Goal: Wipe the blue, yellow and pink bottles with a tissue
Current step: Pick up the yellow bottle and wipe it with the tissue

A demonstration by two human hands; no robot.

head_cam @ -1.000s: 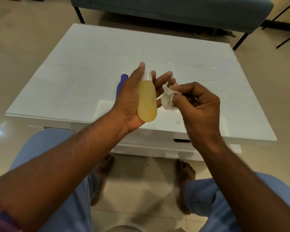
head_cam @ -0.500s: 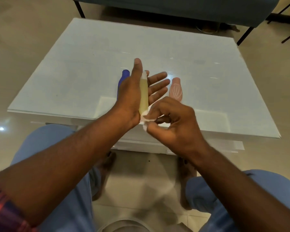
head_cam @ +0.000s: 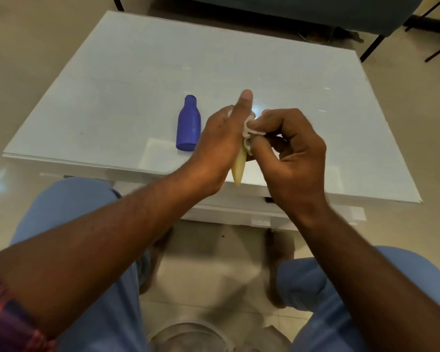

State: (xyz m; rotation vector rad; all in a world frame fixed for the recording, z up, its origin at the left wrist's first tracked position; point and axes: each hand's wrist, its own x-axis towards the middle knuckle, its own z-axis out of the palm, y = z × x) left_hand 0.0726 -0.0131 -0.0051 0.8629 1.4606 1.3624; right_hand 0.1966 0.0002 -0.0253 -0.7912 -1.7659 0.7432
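Observation:
My left hand grips the yellow bottle above the near edge of the white glass table; only the bottle's lower end shows below my palm. Pinched in my right hand, a crumpled white tissue presses against the bottle's upper side. The blue bottle lies on the table just left of my left hand, cap pointing away. The pink bottle is hidden behind my hands.
A dark sofa on thin black legs stands beyond the table's far edge. My knees in blue trousers sit under the near edge, bare feet on the tiled floor. A round white object is at the bottom.
My right hand has slid the tissue up the yellow bottle from its base to its upper part. My hands have shifted right, uncovering the blue bottle and hiding the pink one.

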